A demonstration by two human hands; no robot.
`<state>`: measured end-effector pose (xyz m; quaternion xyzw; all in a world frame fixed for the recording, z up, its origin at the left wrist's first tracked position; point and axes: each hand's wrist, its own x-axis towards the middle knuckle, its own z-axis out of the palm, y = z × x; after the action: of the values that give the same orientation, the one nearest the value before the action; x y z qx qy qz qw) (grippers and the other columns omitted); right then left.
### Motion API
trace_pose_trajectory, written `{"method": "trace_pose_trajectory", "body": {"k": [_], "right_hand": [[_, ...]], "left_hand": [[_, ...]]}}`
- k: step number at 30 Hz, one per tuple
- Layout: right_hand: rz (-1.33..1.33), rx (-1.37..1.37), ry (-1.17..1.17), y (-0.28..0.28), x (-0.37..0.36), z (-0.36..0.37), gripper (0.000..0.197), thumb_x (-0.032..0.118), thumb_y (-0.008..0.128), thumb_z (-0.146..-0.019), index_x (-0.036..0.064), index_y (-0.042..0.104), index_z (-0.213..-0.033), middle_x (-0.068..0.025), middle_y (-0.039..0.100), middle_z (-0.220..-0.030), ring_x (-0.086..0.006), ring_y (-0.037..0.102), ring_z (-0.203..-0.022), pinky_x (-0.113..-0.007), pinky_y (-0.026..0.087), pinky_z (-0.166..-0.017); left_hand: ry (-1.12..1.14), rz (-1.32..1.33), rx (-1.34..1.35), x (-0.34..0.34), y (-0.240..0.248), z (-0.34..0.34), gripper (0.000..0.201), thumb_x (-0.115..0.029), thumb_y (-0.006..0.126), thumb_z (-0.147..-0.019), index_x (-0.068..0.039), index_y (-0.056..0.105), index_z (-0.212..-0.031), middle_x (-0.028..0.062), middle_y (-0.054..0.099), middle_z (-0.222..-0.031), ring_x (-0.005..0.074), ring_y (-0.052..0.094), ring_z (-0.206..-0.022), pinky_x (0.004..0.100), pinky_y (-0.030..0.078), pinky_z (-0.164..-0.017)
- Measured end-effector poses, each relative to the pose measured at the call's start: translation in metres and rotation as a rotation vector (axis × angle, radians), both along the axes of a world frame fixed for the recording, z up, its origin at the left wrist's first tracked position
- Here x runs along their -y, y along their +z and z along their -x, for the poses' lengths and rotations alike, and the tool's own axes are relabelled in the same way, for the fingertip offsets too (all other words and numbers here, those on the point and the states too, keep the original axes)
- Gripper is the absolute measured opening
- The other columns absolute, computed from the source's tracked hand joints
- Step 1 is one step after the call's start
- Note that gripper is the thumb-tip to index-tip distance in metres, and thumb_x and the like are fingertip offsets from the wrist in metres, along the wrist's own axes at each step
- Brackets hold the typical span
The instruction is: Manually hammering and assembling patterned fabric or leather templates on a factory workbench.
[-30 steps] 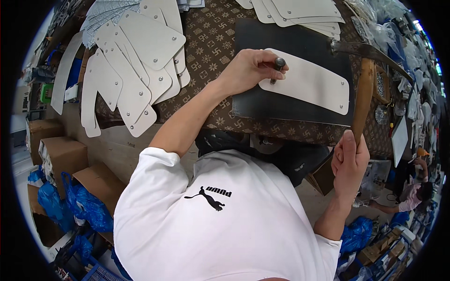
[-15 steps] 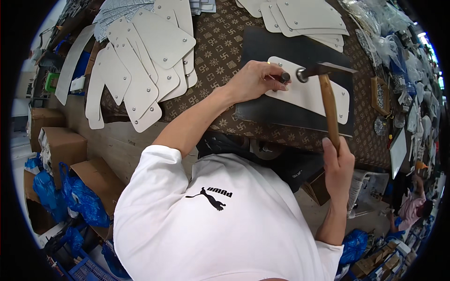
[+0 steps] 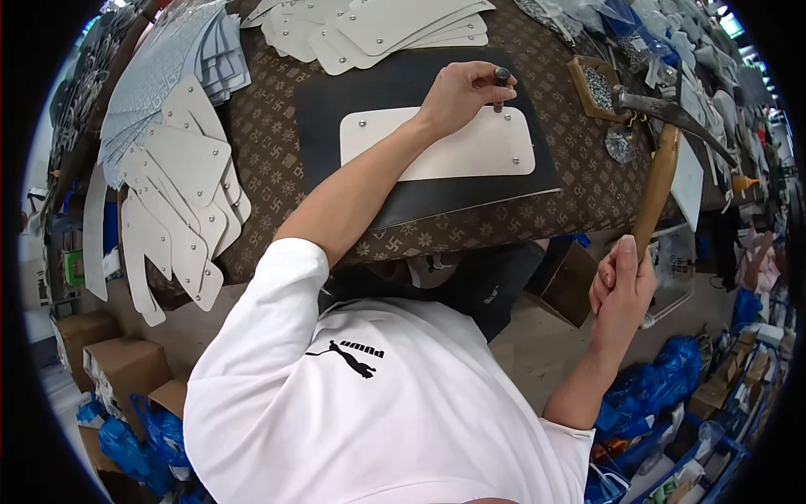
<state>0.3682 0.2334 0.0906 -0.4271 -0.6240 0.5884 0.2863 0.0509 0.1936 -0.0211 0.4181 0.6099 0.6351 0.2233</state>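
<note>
A white rounded panel (image 3: 432,151) with metal studs near its corners lies on a black mat (image 3: 336,109). My left hand (image 3: 460,99) is closed round a short dark metal punch (image 3: 501,77), held upright over the panel's far right part, near a stud. My right hand (image 3: 623,290) grips the wooden handle of a hammer (image 3: 659,189). The hammer's metal head is raised to the right of the mat, apart from the punch and panel.
Studded white panels (image 3: 185,164) are fanned out at the left, beside patterned grey-blue sheets (image 3: 159,105). More white panels (image 3: 403,25) lie at the far side. A wooden box of small metal parts (image 3: 594,87) stands right of the mat. Cardboard boxes (image 3: 126,370) sit on the floor.
The hammer has swung away to the right from near the punch. The panel now lies turned more level on the mat, and the punch stands by its far right corner. My view has shifted.
</note>
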Motion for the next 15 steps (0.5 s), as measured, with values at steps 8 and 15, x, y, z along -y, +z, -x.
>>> {"method": "trace_pose_trajectory", "body": {"k": [8, 15], "right_hand": [[-0.058, 0.052, 0.016, -0.007, -0.025, 0.004, 0.032, 0.035, 0.055, -0.107, 0.0102, 0.05, -0.088, 0.0057, 0.041, -0.063, 0.0007, 0.03, -0.045, -0.019, 0.021, -0.038], [-0.225, -0.722, 0.279, 0.042, -0.042, 0.028, 0.031, 0.035, 0.058, -0.106, 0.0087, 0.056, -0.091, 0.0031, 0.049, -0.066, -0.0037, 0.041, -0.051, -0.02, 0.031, -0.044]], "left_hand": [[-0.054, 0.12, -0.083, -0.03, -0.01, -0.007, 0.018, -0.009, 0.073, -0.094, 0.001, 0.073, -0.109, 0.0055, 0.074, -0.094, 0.0105, 0.068, -0.085, 0.0267, 0.055, -0.081], [-0.049, 0.122, -0.126, -0.031, -0.01, -0.012, 0.019, -0.009, 0.074, -0.093, 0.001, 0.073, -0.109, 0.0051, 0.075, -0.094, 0.0095, 0.067, -0.084, 0.0264, 0.055, -0.08]]}}
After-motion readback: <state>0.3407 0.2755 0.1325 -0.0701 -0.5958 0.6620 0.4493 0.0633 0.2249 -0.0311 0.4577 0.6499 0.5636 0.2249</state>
